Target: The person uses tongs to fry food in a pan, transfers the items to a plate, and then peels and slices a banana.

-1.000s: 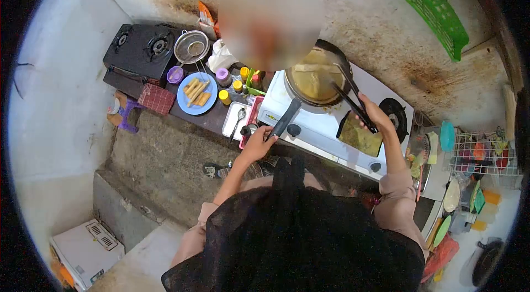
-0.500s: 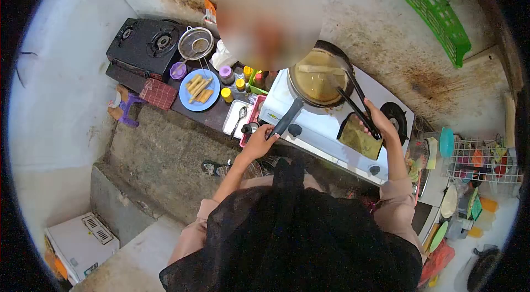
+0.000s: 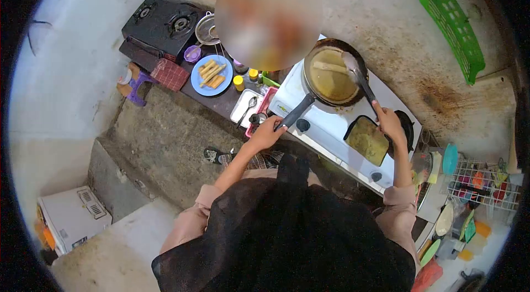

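My left hand (image 3: 266, 134) is closed round the end of the black handle of a frying pan (image 3: 337, 90) on the white stove (image 3: 326, 126). One long pale roll (image 3: 329, 67) lies in the oil in the pan. My right hand (image 3: 390, 124) grips dark tongs (image 3: 364, 86), whose tips are over the pan's right side, near the roll's right end. Several golden rolls (image 3: 208, 74) rest on a blue plate (image 3: 223, 89) to the left.
A second black stove (image 3: 160, 25) stands at the back left. A white tray (image 3: 243, 109) with a spoon lies beside the plate. A square pan (image 3: 368, 140) sits on the stove's right. A dish rack (image 3: 483, 190) is far right.
The tongs' arms have come together, and my right hand has turned them more upright over the pan. The whole view has shifted slightly; my left hand keeps its hold on the handle.
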{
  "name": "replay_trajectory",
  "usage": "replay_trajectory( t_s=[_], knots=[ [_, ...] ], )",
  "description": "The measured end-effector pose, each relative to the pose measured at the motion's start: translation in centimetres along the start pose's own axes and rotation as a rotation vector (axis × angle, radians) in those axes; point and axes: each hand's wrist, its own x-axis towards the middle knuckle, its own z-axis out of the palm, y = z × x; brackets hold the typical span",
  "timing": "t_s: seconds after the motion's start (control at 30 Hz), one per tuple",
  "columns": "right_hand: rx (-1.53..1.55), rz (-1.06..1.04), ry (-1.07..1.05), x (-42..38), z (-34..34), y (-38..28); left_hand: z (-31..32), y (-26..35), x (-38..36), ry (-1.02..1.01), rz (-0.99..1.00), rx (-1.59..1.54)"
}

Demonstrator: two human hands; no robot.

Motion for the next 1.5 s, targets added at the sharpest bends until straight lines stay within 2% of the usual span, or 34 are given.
replay_trajectory(
  t_s=[0.13,0.27,0.33,0.4,0.43,0.57,0.83,0.93,1.13,1.17,1.27,1.47,1.5],
  knots=[
    [-0.474,-0.277,0.349,0.9,-0.1,1.8,0.2,-0.1,-0.1,0.016,0.021,0.015],
    [-0.697,-0.281,0.398,2.3,-0.4,2.2,0.4,-0.5,-0.2,0.09,0.144,0.083],
    [-0.693,-0.296,0.396,3.5,-0.5,2.4,0.3,-0.6,-0.3,0.124,0.199,0.128],
    [-0.673,-0.321,0.402,5.2,-0.5,2.9,0.2,-0.3,-0.3,0.057,0.065,0.048],
    [-0.642,-0.226,0.31,5.8,-0.6,2.6,0.2,-0.1,-0.4,0.026,-0.001,0.008],
    [-0.54,-0.18,0.188,7.5,0.0,2.7,0.3,-0.1,-0.5,0.027,-0.036,-0.038],
    [-0.49,-0.213,0.059,4.1,-0.5,2.9,0.0,0.4,-0.4,0.02,-0.04,0.025],
    [-0.483,-0.27,0.114,2.9,-0.3,3.5,0.4,-0.2,-0.4,0.108,0.076,0.097],
    [-0.609,-0.34,0.418,-0.1,0.5,3.5,-0.1,1.2,-0.7,0.024,-0.06,0.063],
    [-0.683,-0.426,0.495,0.0,0.9,4.1,-0.2,1.4,-0.7,0.026,-0.049,0.095],
    [-0.779,-0.447,0.523,-0.1,2.1,3.3,-0.2,1.2,-0.7,-0.004,-0.076,0.042],
    [-0.86,-0.488,0.573,1.7,4.8,3.1,0.1,0.3,-0.6,0.082,0.077,0.152],
    [-0.865,-0.467,0.559,1.9,5.2,2.9,0.0,0.4,-0.7,0.057,0.032,0.105]
  ],
)
